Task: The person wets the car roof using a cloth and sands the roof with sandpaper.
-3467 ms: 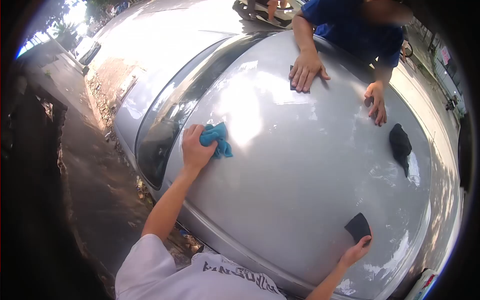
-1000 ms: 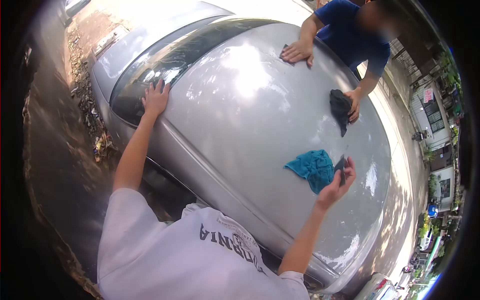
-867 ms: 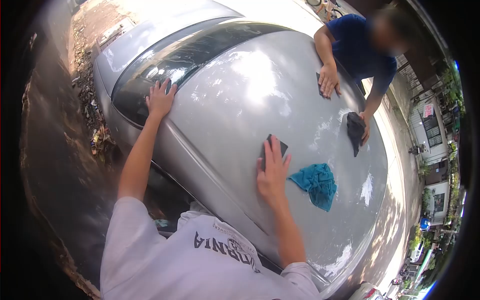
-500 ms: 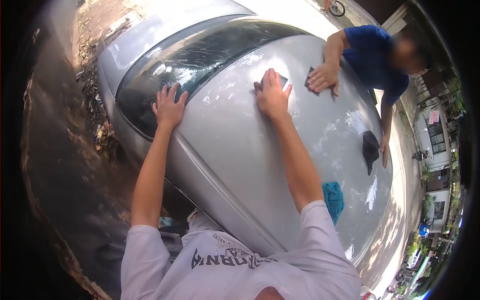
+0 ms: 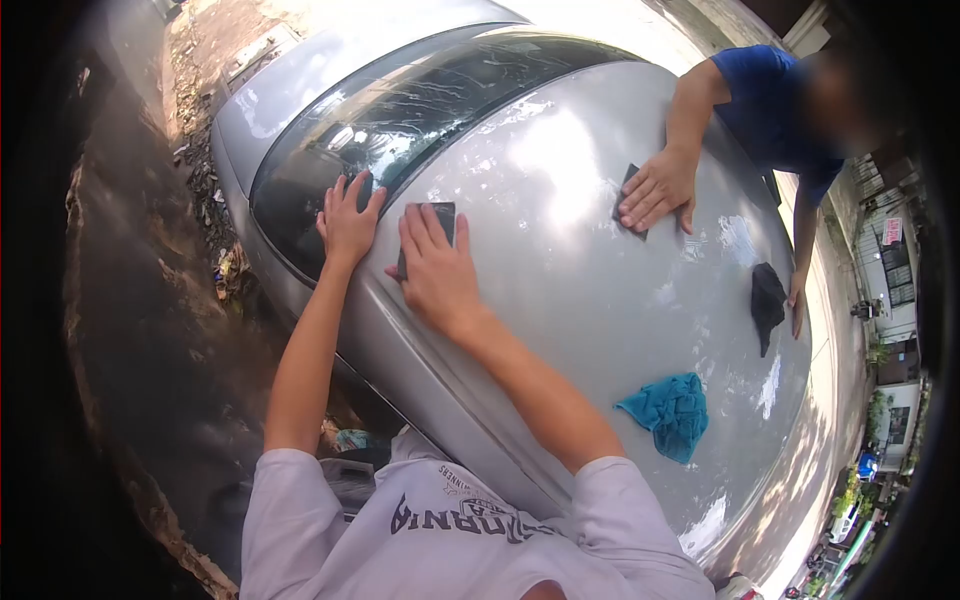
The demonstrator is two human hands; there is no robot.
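My right hand lies on a piece of dark sandpaper, pressing it against the wet silver car roof near the windshield edge. The fingers cover most of the sheet; a corner and one side show. My left hand rests with fingers spread at the lower corner of the dark windshield, where glass meets roof, and holds nothing. A crumpled teal cloth lies on the roof, to the right of my right forearm.
Across the roof, a co-worker in a blue shirt presses a dark sheet on the paint with one hand. A black cloth lies near their other hand. A dark wall runs along my left, with rubble beside the car.
My right hand has slid the sandpaper left across the roof, closer to my left hand. The teal cloth shows more fully. The co-worker's hand with its sheet has shifted slightly down.
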